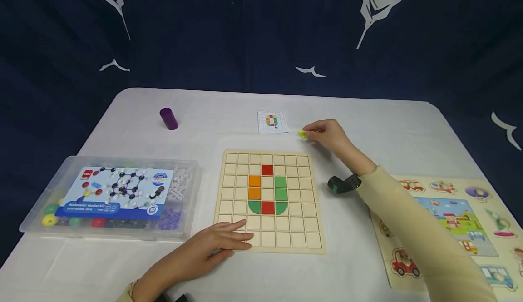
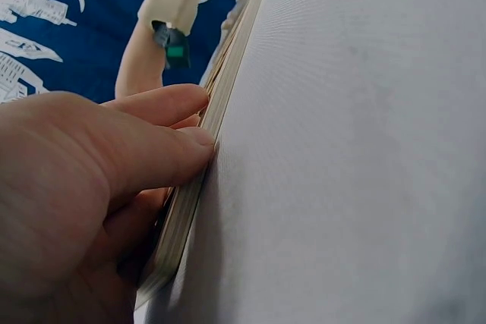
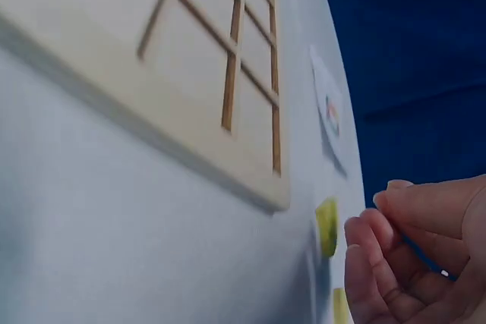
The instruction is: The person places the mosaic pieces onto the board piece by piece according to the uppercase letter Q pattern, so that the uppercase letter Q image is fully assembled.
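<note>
A wooden grid board (image 1: 267,243) lies in the middle of the table, with red squares (image 1: 267,208), orange squares (image 1: 254,187), green squares (image 1: 280,188) and green rounded pieces (image 1: 254,207) set in its cells. My left hand (image 1: 208,247) rests on its near left corner, fingers extended across the top; in the left wrist view the thumb touches the board's edge (image 2: 228,89). Beyond the board's far right corner, my right hand (image 1: 327,135) has its fingertips beside a yellow piece (image 3: 326,227). A second yellow piece (image 3: 339,306) is partly hidden behind those fingers.
A small pattern card (image 1: 273,122) lies behind the board. On the left are a molecular model kit box (image 1: 118,197) and a purple cylinder (image 1: 169,119). A picture puzzle board (image 1: 402,229) lies at the right, partly under my right sleeve.
</note>
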`<action>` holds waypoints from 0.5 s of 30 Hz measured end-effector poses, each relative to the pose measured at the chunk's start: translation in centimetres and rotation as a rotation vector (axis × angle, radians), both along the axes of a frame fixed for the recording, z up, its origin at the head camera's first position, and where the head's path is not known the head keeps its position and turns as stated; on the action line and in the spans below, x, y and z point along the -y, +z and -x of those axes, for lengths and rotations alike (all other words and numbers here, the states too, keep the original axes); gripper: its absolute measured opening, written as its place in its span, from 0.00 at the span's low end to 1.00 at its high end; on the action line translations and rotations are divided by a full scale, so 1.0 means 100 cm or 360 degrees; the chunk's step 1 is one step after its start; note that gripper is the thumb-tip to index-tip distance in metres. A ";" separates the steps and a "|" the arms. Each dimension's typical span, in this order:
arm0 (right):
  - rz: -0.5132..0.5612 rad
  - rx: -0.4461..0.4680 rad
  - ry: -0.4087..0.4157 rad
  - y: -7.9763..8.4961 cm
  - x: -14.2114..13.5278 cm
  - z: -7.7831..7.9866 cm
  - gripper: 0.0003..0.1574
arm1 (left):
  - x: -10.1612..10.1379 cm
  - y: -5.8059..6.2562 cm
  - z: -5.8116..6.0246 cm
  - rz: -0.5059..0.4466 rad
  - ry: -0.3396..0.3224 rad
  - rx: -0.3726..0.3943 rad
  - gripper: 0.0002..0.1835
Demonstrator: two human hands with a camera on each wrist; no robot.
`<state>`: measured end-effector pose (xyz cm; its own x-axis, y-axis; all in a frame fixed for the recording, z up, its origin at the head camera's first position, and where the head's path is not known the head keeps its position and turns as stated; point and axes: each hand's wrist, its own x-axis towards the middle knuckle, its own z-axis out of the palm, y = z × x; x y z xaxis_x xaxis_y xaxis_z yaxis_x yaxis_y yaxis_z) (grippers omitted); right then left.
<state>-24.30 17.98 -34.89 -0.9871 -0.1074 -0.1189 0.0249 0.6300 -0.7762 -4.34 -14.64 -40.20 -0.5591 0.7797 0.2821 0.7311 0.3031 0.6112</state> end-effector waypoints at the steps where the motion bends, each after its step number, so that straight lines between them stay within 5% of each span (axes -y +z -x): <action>1: -0.0003 0.0015 -0.0035 -0.002 -0.002 0.003 0.16 | 0.000 0.000 0.000 0.0002 -0.0001 0.0003 0.22; 9: -0.0054 0.0079 -0.0188 -0.013 -0.004 0.015 0.17 | 0.000 -0.001 0.000 0.0003 0.0002 -0.0004 0.21; 15: -0.0239 -0.0072 -0.0111 -0.020 0.001 0.018 0.14 | -0.001 -0.001 0.000 0.0000 0.0006 -0.0002 0.21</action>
<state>-26.12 17.88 -36.87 -0.9962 -0.0230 -0.0836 0.0396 0.7368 -0.6749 -4.34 -14.58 -40.25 -0.5615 0.7776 0.2828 0.7307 0.3056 0.6105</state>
